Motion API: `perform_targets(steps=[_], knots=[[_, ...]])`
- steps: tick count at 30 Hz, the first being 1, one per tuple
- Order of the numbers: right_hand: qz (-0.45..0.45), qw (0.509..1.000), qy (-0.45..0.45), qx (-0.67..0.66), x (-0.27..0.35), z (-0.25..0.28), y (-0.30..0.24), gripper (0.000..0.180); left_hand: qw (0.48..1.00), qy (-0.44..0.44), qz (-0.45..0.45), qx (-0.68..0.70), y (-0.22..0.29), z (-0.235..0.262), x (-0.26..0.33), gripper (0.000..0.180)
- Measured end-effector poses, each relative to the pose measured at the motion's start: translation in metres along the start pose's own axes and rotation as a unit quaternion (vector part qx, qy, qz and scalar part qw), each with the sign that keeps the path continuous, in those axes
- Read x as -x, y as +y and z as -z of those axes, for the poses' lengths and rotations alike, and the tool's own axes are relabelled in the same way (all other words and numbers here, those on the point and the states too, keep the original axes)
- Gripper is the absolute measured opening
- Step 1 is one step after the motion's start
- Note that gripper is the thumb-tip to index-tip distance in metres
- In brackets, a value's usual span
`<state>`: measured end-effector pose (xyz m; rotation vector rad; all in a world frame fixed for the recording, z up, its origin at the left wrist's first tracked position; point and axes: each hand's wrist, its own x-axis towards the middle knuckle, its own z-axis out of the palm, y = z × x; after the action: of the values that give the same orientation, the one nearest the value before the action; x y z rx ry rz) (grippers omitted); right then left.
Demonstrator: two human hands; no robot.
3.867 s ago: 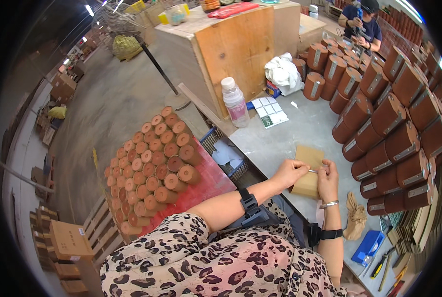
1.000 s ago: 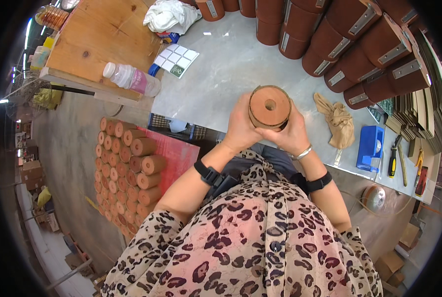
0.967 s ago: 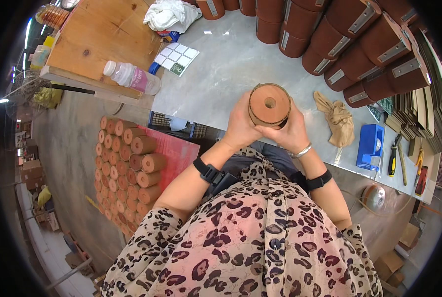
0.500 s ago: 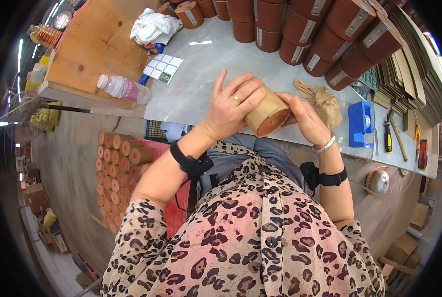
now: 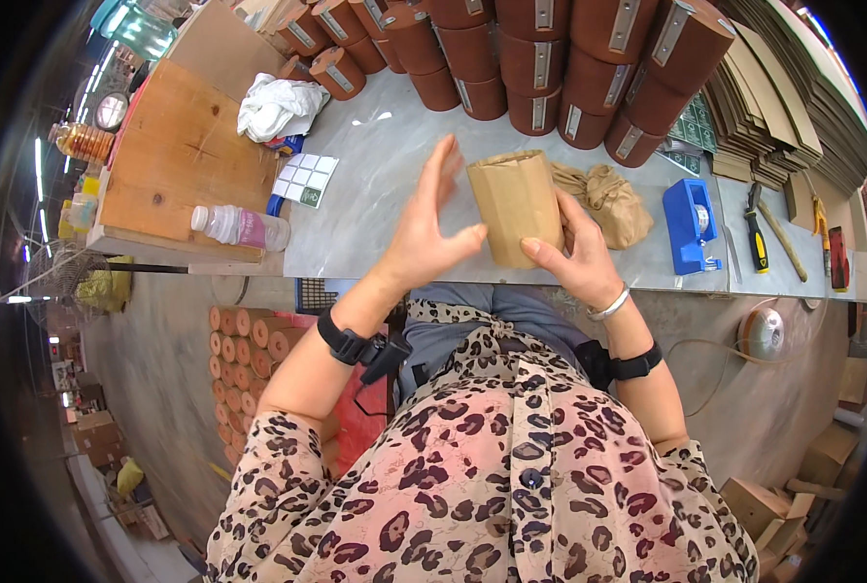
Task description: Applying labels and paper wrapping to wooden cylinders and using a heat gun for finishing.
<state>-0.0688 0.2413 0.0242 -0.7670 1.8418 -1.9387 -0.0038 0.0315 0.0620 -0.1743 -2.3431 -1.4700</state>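
Note:
A cylinder wrapped in brown paper (image 5: 514, 206) stands roughly upright over the table's near edge. My right hand (image 5: 581, 251) grips it from the right and below, thumb on the front. Just left of it, my left hand (image 5: 431, 216) is open, fingers raised and slightly blurred, apart from the paper. Behind my right hand lies a crumpled piece of brown paper (image 5: 616, 206). What is inside the wrapping is hidden now.
Stacked reddish-brown cylinders with metal strips (image 5: 535, 68) line the table's back. A blue tape dispenser (image 5: 688, 228), a screwdriver (image 5: 756, 233) and cardboard sheets (image 5: 759, 92) are at right. A plastic bottle (image 5: 244, 227), label sheet (image 5: 304, 179) and white cloth (image 5: 276, 107) lie left.
My left hand has let go of the wrapped cylinder and moved left, opening. The cylinder has turned from tilted, with its reddish end showing, to nearly upright in my right hand.

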Motion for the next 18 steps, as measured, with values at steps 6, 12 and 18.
perform_targets(steps=[6,12,18], knots=[[0.099,0.985,-0.022,0.137,0.002,0.001,0.000,0.090,0.952,-0.053,0.177,0.246,0.004,-0.024,0.003,0.081],[0.011,0.959,-0.117,0.257,-0.001,0.015,0.007,0.092,0.990,-0.055,0.112,0.072,-0.038,-0.041,0.023,0.090],[-0.010,0.977,-0.043,0.208,0.004,-0.002,0.010,0.089,0.990,-0.043,0.106,0.081,-0.049,-0.044,0.033,0.094]])
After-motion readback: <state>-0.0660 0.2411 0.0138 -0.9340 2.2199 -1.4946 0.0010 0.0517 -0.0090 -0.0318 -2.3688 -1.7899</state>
